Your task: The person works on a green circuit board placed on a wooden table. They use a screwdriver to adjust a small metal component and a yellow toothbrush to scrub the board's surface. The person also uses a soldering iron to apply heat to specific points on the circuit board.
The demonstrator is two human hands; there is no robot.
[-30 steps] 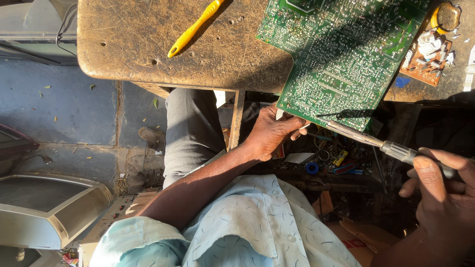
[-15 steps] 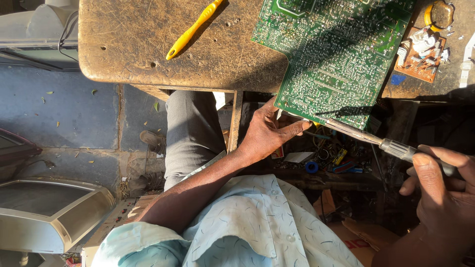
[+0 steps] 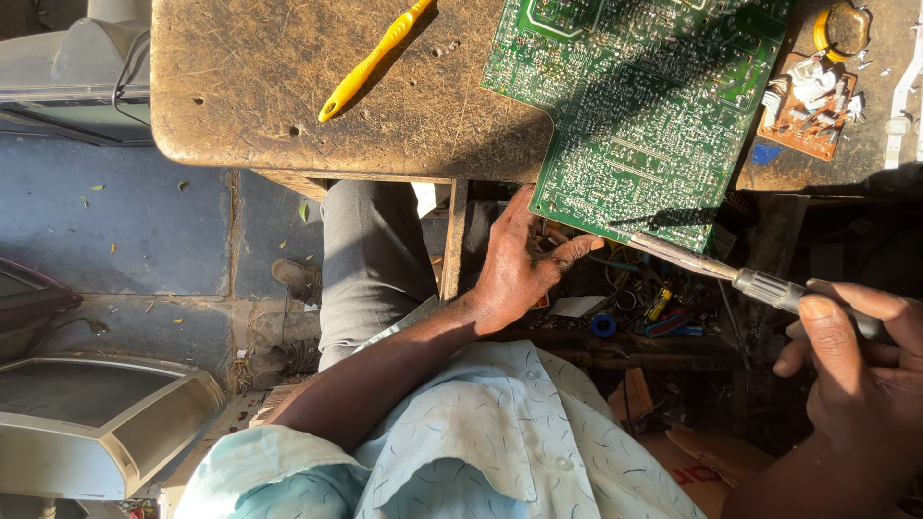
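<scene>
The worn wooden workbench (image 3: 288,106) carries most of the large green circuit board (image 3: 635,106), solder side up; its near corner hangs over the edge toward me. My left hand (image 3: 514,264) is under that hanging corner, fingers closed on the edge, I think to keep the board steady. My right hand (image 3: 856,370) is closed around the handle of the soldering iron (image 3: 731,279), held like a pen so the tip meets the board's near edge. Farther away lie a small brown board (image 3: 803,106) with components and a yellow toothbrush (image 3: 370,62), both apart from my hands.
</scene>
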